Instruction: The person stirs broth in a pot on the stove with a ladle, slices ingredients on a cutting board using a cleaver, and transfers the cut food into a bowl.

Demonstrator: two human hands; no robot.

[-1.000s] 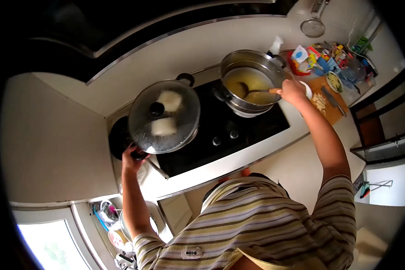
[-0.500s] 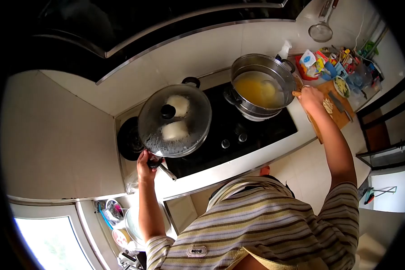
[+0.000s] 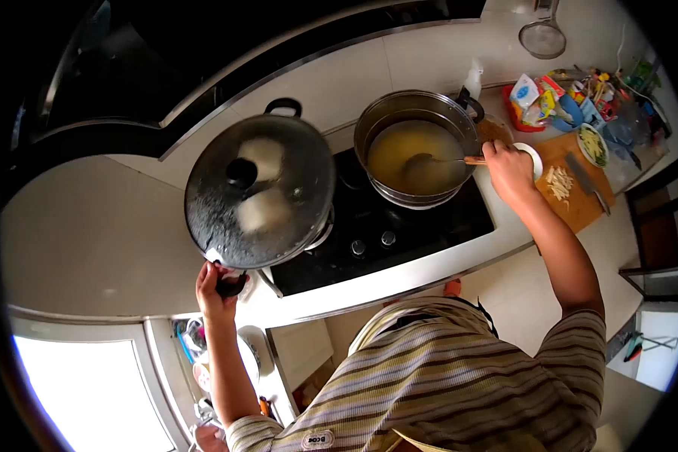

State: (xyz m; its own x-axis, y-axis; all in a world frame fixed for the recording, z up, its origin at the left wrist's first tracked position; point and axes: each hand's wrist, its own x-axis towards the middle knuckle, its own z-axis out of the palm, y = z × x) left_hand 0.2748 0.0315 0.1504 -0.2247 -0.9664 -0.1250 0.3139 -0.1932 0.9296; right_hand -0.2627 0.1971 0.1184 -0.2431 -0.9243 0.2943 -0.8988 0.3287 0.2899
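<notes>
At the left of the stove a steamer pot under a glass lid (image 3: pixel 279 218) shows two pale lumps inside. My left hand (image 3: pixel 217 292) is closed around the black side handle (image 3: pixel 232 285) at the pot's near-left edge. To the right, an uncovered steel pot (image 3: pixel 414 113) holds yellowish liquid. My right hand (image 3: pixel 509 170) grips the wooden handle of a ladle (image 3: pixel 450 160), whose bowl dips into that liquid.
On the right counter, a cutting board (image 3: pixel 577 211) carries a knife (image 3: pixel 587 183) and pale cut strips (image 3: pixel 559 183). Behind it are a plate of shredded food (image 3: pixel 593 146), a white bowl (image 3: pixel 533 157) and a red basket (image 3: pixel 514 110) of packets. A strainer (image 3: pixel 542 39) hangs on the wall.
The lidded pot has moved left and up with my left hand on its handle, away from the open pot. My right hand has moved the ladle within the liquid. The camera view has shifted.
</notes>
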